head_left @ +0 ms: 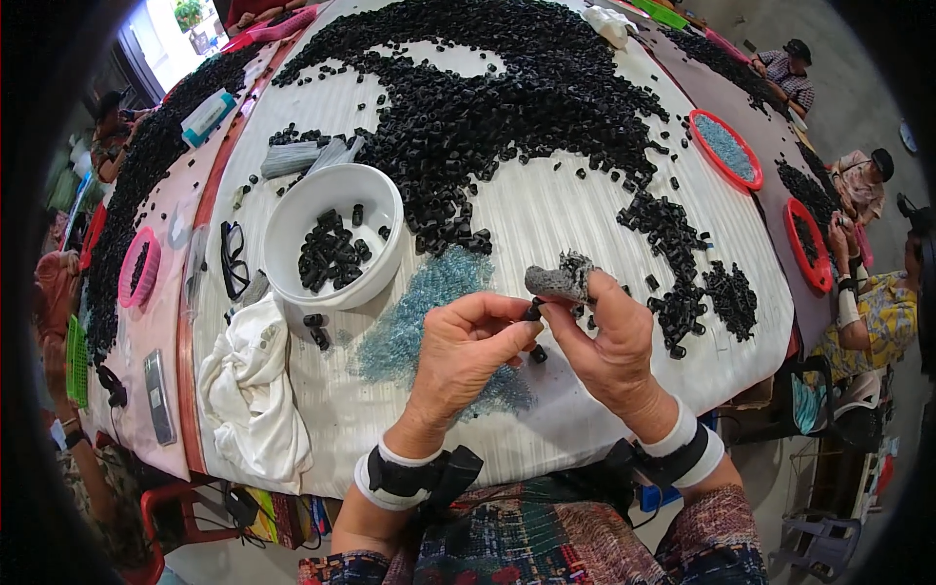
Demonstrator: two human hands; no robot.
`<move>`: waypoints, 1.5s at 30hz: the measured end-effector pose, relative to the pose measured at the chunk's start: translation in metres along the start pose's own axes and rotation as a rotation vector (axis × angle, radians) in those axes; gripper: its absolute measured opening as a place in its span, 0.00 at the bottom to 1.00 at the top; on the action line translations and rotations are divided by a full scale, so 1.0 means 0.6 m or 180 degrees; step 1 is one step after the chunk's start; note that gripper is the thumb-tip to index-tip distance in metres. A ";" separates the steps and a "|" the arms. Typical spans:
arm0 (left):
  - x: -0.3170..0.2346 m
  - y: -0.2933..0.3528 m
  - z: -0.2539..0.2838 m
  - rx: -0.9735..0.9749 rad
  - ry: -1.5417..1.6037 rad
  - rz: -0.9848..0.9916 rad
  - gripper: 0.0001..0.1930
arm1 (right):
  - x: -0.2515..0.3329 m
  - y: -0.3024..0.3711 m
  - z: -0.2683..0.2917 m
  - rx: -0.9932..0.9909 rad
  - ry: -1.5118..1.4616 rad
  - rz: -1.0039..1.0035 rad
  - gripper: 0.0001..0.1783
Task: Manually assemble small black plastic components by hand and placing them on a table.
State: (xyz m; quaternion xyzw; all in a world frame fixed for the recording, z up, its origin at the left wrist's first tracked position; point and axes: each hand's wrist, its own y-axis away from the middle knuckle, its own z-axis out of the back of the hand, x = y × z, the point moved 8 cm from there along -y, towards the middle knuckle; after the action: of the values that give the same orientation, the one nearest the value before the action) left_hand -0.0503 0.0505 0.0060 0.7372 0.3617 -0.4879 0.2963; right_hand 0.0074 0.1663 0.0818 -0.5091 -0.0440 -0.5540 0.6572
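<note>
My left hand (460, 353) and my right hand (616, 353) meet over the near middle of the table. Between their fingertips is a small black cylindrical part (532, 311), pinched from both sides and partly covered. A worn grey wrap (558, 284) covers my right index finger. Under and beyond my left hand spreads a pile of tiny clear-blue pieces (429, 302). To the left of it stands a white bowl (382, 271) with several black parts inside. A few loose black parts (318, 333) lie beside the bowl.
A large heap of black parts (507, 117) covers the far table; smaller clusters (729, 297) lie right. At left are a white cloth (249, 390), eyeglasses (233, 259) and a phone (159, 398). Red-rimmed trays (726, 148) and other people (858, 312) line the sides.
</note>
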 end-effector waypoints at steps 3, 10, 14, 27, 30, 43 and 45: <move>0.001 -0.001 0.002 -0.0037 -0.0043 -0.0007 0.09 | 0.000 0.001 0.000 0.0003 0.0026 0.0004 0.12; 0.005 0.000 0.008 -0.0103 -0.0067 0.0008 0.09 | 0.005 0.002 -0.005 -0.0051 0.0178 0.0158 0.12; 0.006 0.001 0.009 -0.0250 -0.0051 0.0063 0.09 | -0.001 0.004 -0.013 -0.0054 0.0209 0.0092 0.12; 0.029 -0.005 0.017 -0.0301 0.0478 0.0383 0.06 | 0.020 0.002 -0.029 0.0536 0.0461 0.0363 0.20; 0.027 -0.005 0.017 -0.0323 0.0594 0.0286 0.06 | 0.028 0.008 -0.040 0.0531 0.0781 0.0550 0.21; 0.022 -0.005 0.013 -0.0112 0.0331 0.0332 0.07 | 0.030 0.007 -0.037 0.0545 0.1114 0.0720 0.14; 0.025 -0.003 0.013 -0.0076 0.0391 0.0397 0.08 | 0.028 0.007 -0.036 0.0608 0.1148 0.0717 0.14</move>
State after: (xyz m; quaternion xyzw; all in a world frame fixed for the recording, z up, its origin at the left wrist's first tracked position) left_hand -0.0520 0.0490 -0.0109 0.7832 0.3383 -0.4179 0.3121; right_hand 0.0062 0.1385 0.0795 -0.3390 0.0790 -0.5525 0.7574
